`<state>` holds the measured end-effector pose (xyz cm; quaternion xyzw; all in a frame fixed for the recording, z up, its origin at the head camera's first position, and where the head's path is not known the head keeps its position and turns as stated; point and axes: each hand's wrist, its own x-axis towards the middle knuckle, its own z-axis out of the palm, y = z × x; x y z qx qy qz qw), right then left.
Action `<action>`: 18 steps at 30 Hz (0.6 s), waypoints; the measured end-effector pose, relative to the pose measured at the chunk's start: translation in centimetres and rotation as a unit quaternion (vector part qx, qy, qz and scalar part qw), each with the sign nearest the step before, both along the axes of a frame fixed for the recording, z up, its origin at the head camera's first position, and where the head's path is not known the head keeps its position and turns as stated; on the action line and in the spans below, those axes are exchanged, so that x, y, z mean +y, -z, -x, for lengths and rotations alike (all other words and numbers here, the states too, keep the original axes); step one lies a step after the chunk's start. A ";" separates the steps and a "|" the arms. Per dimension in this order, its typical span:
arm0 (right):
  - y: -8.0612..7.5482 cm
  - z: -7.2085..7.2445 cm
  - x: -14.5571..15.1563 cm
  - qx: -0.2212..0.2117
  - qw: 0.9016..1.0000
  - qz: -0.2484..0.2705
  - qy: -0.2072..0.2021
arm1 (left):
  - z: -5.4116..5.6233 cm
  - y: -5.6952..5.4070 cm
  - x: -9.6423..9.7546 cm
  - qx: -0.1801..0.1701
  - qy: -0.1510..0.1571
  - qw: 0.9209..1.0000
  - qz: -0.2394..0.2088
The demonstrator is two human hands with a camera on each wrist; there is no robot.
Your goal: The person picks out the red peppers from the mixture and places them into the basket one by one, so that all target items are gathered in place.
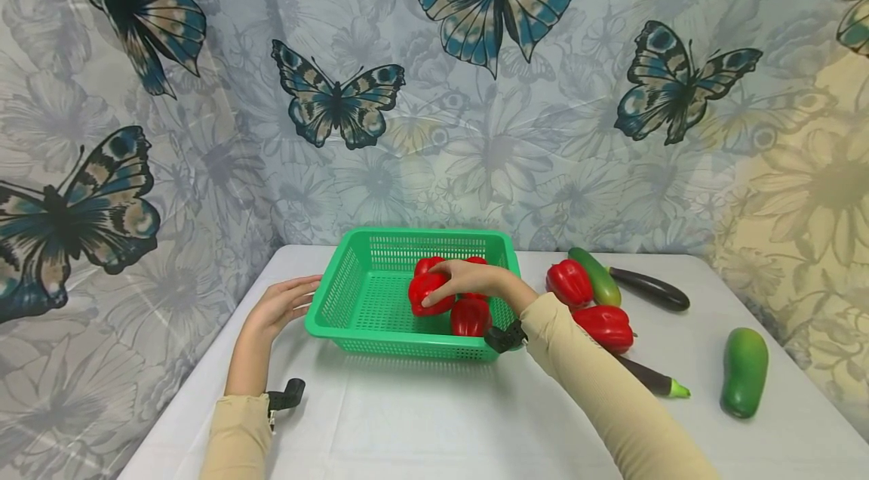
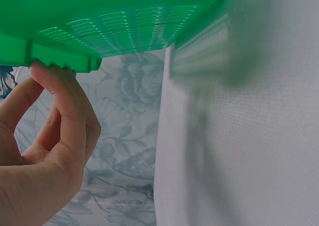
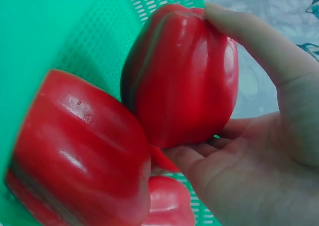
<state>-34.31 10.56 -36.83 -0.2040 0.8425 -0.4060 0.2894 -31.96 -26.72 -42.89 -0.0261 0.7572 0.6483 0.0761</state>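
A green perforated plastic basket (image 1: 421,345) sits on the white table. Over its inside, my right hand (image 1: 468,278) grips a red bell pepper (image 3: 187,79), with the thumb on one side and the fingers on the other. Another red bell pepper (image 3: 84,151) lies right beside the held one, and more peppers show partly behind the hand. At the basket's left side, my left hand (image 1: 280,304) has its fingers extended toward the rim. The left wrist view shows its fingertips (image 2: 42,72) touching the rim from outside.
Right of the basket lie two red bell peppers (image 1: 606,327), a green cucumber-like vegetable (image 1: 597,276), a dark eggplant (image 1: 650,288) and another eggplant (image 1: 648,376) partly under the right sleeve. Farther right is a thick green vegetable (image 1: 744,373). A butterfly-print cloth (image 1: 434,186) hangs behind the table.
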 end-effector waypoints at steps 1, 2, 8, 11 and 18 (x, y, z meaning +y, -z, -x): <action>0.0 0.0 0.0 0.001 1.000 -0.002 0.001 | 0.0 0.0 0.0 0.000 0.001 1.000 0.000; 0.0 0.0 0.0 0.002 1.000 -0.006 0.002 | 0.0 0.0 0.0 -0.001 0.000 1.000 -0.001; 0.0 -0.1 -0.1 0.007 0.999 -0.041 0.008 | -0.1 -0.1 0.1 -0.004 0.000 1.000 0.000; 0.0 -0.2 0.0 0.012 0.998 -0.054 0.000 | -0.1 -0.1 0.1 -0.004 -0.001 1.000 0.002; -0.2 -0.4 -0.1 0.020 0.998 -0.065 -0.013 | -0.1 -0.1 0.1 -0.003 0.003 1.000 0.002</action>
